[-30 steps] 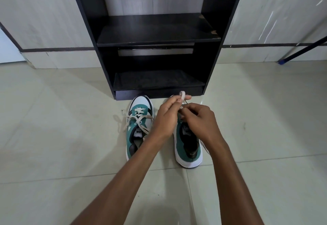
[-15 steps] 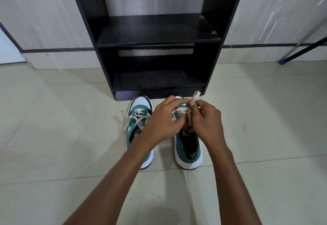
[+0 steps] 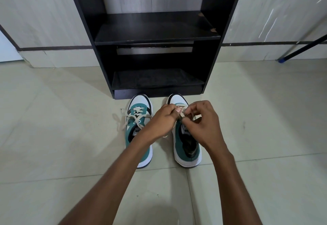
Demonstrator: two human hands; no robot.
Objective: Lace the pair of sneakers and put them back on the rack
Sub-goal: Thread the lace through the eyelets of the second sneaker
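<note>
two hands lacing the right-hand sneaker at centre frame.
left hand [image 3: 161, 122] and right hand [image 3: 205, 122] are both pinching the cream lace [image 3: 182, 112] over the right sneaker [image 3: 186, 141]; the left sneaker [image 3: 138, 129] is sitting beside it, below the black rack [image 3: 155, 35].

Sneakers, green and white: two, a left one [image 3: 138, 132] and a right one [image 3: 186, 141]. Laces: two, one per sneaker. Black rack [image 3: 155, 35]: one, with two shelves. Hands: two, left hand [image 3: 160, 121] and right hand [image 3: 205, 122]. Dark pole [image 3: 304, 47]: one.
</note>
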